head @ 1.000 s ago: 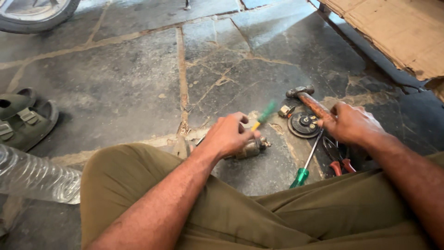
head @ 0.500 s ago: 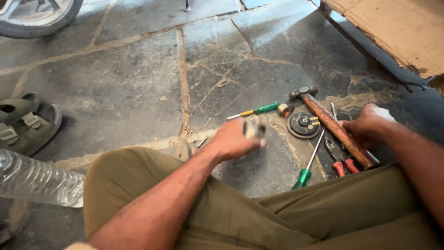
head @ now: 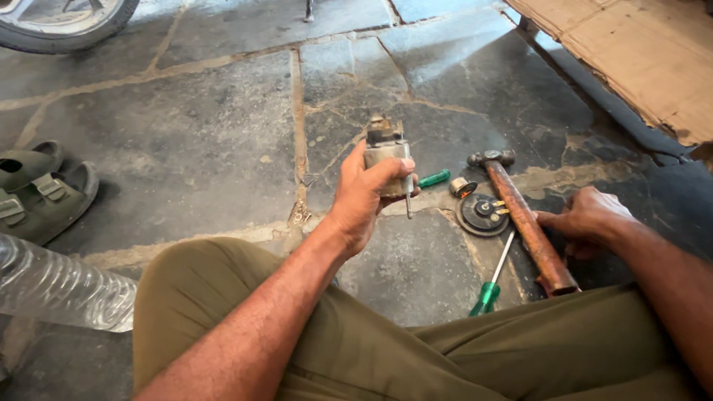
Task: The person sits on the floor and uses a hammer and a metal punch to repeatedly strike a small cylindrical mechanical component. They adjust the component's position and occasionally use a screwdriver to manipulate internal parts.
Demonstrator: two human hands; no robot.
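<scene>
Small motor being gripped upright in left hand, long axis vertical; hammer being touched by right hand, fingers curled, lying just left of it.

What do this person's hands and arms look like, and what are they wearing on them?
Both are bare: the left hand and right hand wear no gloves, and no rings, watch or bands show. The forearms are uncovered, with no sleeve in view. Olive-green trousers cover the legs beneath the arms.
</scene>
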